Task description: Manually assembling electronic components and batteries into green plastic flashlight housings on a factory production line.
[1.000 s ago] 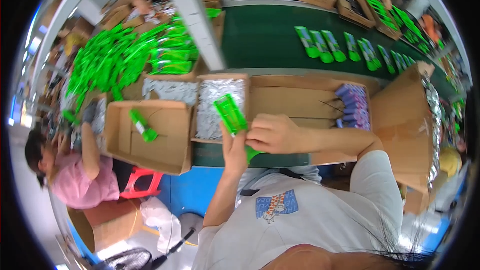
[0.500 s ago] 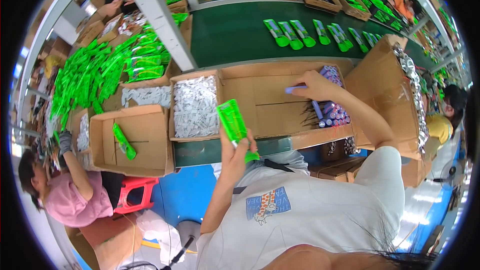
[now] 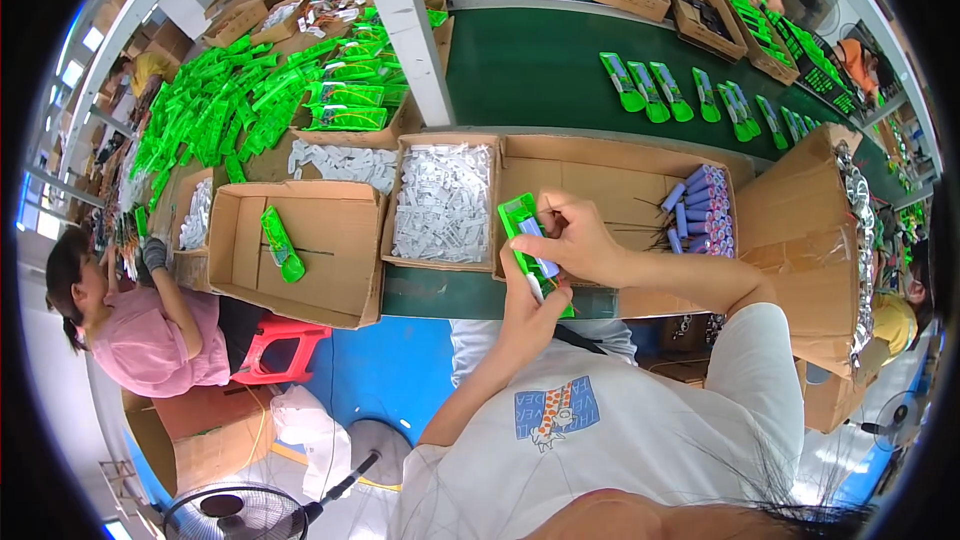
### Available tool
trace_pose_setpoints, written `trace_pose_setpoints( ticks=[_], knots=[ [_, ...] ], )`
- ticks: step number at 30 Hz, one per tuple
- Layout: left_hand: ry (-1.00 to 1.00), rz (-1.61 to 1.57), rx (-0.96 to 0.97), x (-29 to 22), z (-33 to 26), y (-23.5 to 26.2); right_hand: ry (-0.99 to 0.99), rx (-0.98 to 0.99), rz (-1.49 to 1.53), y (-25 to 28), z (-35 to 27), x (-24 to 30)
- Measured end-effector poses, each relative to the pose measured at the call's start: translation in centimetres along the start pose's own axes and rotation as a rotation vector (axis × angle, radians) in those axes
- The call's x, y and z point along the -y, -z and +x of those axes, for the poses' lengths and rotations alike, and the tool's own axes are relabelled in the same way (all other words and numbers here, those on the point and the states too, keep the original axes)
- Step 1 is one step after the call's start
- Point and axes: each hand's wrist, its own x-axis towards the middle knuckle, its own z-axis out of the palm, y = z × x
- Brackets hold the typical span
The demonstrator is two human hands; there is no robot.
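Note:
My left hand (image 3: 530, 312) is closed round the lower part of a bright green plastic housing (image 3: 517, 212), held tilted above the front edge of the bench. My right hand (image 3: 588, 240) pinches a purple cylindrical battery cell (image 3: 536, 246), which lies against the inside of the housing. The fingers hide part of the cell, so I cannot tell how far in it sits. To the right, several purple cells with dark wires (image 3: 705, 210) fill one end of a long cardboard box (image 3: 590, 150). Just left stands a box of small white plastic pieces (image 3: 443, 205).
A shallow carton (image 3: 350, 250) at the left holds one green housing (image 3: 282, 243). Green housings (image 3: 220, 120) pile up beyond it. Filled housings (image 3: 670, 90) lie on the green conveyor (image 3: 530, 60). A metal post (image 3: 402, 30) rises nearby. A co-worker in pink (image 3: 150, 335) sits at the left.
My right hand has come left from the cell box with a purple cell, meeting the green housing in my left hand. The whole view has shifted a little.

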Motion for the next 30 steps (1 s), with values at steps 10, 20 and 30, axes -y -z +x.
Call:
trace_pose_setpoints(
  ticks=[10,20,30],
  knots=[
    [-0.069,-0.094,-0.161,-1.6,-0.2,4.4,-0.020,0.421,0.346,-1.4,4.9,0.3],
    [-0.152,-0.092,-0.388,-4.7,-1.2,11.1,0.277,0.486,-0.873,-9.2,15.5,-6.0],
    [-0.086,-0.208,-0.308,-3.5,-2.0,10.2,0.445,0.442,-0.378,-5.9,13.5,-2.7]
  ],
)
